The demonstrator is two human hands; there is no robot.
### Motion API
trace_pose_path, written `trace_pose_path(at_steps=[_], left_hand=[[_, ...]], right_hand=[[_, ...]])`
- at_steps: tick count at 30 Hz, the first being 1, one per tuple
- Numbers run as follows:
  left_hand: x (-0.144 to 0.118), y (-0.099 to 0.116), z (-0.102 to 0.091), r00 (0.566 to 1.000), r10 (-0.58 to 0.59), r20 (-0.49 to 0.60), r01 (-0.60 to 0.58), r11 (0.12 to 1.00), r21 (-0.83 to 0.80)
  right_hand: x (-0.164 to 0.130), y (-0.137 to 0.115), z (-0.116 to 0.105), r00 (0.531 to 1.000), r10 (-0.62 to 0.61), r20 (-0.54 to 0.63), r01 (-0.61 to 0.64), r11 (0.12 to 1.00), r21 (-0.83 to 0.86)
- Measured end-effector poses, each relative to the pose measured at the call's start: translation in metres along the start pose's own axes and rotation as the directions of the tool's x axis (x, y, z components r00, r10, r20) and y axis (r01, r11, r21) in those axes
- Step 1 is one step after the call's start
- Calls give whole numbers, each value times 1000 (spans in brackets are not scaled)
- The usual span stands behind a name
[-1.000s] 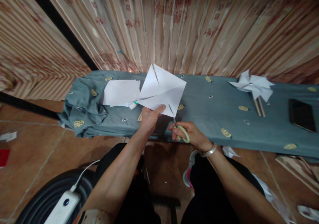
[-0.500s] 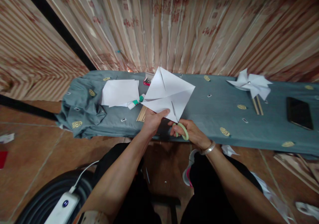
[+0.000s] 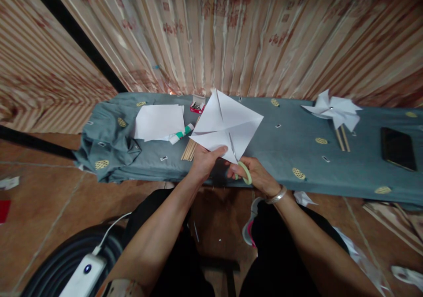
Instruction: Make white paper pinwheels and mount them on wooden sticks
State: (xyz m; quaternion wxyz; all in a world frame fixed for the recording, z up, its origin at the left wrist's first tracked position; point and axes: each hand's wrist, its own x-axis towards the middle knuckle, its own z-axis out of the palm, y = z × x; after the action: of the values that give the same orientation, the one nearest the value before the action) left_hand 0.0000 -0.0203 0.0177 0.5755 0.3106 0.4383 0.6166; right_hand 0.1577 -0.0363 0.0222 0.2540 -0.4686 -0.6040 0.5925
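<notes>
My left hand (image 3: 205, 162) pinches the near edge of a creased white paper square (image 3: 228, 123), held up over the front of the low table. My right hand (image 3: 256, 176) grips scissors with pale green handles (image 3: 244, 172). Their blades point up into the paper's lower corner, inside a slit along the diagonal crease. Another slit shows at the sheet's top corner.
The low table wears a blue-grey cloth (image 3: 280, 156). On it lie loose white sheets (image 3: 160, 121), a glue stick (image 3: 180, 134), wooden sticks (image 3: 189, 149), a small red box of pins (image 3: 197, 106), finished paper pinwheels (image 3: 333, 110) and a dark phone (image 3: 397, 148). Curtains hang behind.
The paper has shifted right and a little lower. The scissor blades have gone further into the sheet's lower corner, and my right hand has risen toward it.
</notes>
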Motion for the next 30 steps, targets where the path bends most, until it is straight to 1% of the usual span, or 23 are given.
trace_pose_path(at_steps=[6,13,20,26,30], left_hand=[[1,1,0,998,54,-13,-54,998,34],[1,2,0,999,36,-20,-36,999,19],[0,2,0,999,46,-24,-46,999,19],[0,2,1,998,49,-33,-48,998,43],[1,1,1,998,50,-34,-49,999,18]], right_hand=[[0,0,2,1000,28,-11,-27,998,55],[2,3,4,999,45,-17,-43,993,107],[3,4,6,997,72,-33,-65,982,175],[3,4,7,996,83,-45,-73,977,198],[3,2,8,993,97,-62,-82,976,203]])
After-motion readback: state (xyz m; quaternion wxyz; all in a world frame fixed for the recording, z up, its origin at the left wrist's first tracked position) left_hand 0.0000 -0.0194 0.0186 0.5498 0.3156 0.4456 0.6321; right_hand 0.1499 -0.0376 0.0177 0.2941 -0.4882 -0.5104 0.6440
